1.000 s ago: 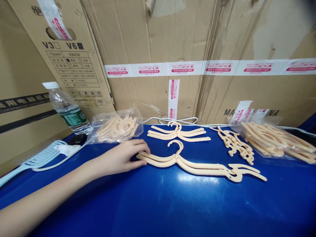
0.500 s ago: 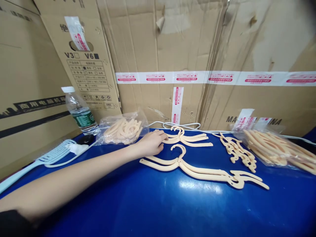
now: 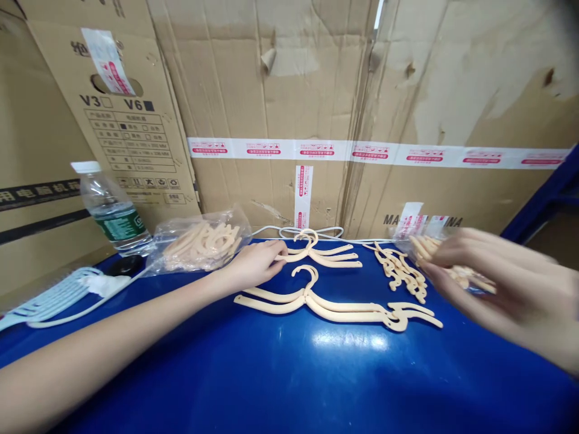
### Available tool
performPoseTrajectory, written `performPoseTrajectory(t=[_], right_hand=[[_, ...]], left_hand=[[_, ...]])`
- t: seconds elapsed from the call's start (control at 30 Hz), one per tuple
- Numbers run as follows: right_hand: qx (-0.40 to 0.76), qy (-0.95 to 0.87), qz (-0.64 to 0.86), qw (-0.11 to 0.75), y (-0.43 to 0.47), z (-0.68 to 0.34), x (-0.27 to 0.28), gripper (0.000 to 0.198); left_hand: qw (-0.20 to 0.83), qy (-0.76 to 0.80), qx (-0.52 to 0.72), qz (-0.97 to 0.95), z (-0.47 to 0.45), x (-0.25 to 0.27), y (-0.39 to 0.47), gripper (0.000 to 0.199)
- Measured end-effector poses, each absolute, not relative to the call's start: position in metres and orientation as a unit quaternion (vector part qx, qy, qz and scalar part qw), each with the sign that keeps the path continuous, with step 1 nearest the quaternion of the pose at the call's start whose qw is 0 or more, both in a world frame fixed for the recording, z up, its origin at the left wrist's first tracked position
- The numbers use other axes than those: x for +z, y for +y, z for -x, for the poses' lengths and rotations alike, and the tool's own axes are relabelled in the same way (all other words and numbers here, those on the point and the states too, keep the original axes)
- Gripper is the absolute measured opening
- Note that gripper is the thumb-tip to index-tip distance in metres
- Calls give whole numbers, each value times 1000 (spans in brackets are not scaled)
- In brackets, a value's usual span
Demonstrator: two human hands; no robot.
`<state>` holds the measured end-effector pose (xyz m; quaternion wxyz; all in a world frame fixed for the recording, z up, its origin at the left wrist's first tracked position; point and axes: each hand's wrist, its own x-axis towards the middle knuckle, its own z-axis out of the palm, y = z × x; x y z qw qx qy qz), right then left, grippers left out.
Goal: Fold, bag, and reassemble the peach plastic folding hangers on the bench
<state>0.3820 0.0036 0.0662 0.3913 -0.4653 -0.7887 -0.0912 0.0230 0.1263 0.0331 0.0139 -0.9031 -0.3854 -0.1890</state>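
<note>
My left hand (image 3: 257,263) has its fingers closed on the left end of the rear beige clothes hangers (image 3: 335,258), which lie together on the blue table. Just in front of them rests another group of hangers (image 3: 346,310), with hooks overlapping and a curved loose-looking piece (image 3: 395,319) at the right end. My right hand (image 3: 506,283) is blurred by motion at the right, in front of a clear bag of beige parts (image 3: 423,246). Its grip is hidden. Several small wavy beige pieces (image 3: 400,271) lie to the left of this hand.
A second clear bag of beige parts (image 3: 203,244) sits behind my left forearm. Further left are a water bottle (image 3: 117,220), a black round object (image 3: 125,264) and a light-blue slatted item (image 3: 54,298). A white cable (image 3: 312,231) runs along the cardboard (image 3: 253,193).
My right hand has come into view at the right, in front of the bag. My left hand stays at the rear hangers. The whole view has shifted, so things appear further left.
</note>
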Motion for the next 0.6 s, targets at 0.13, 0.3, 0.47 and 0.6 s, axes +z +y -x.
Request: performPoseTrajectory(t=[0.13, 0.3, 0.47, 0.6], right_hand=[[-101, -891, 397, 197, 53, -390, 60, 26], [-123, -914, 377, 84, 69, -403, 28, 37], [-179, -917, 347, 77, 69, -397, 17, 38], [-137, -910, 352, 171, 66, -396, 23, 27]], left_hand=[[10, -389, -233, 891, -12, 40, 105, 10], [-15, -387, -276, 880, -1, 32, 70, 9], [3, -379, -316, 870, 3, 15, 55, 6], [1, -370, -328, 869, 5, 10, 55, 7]])
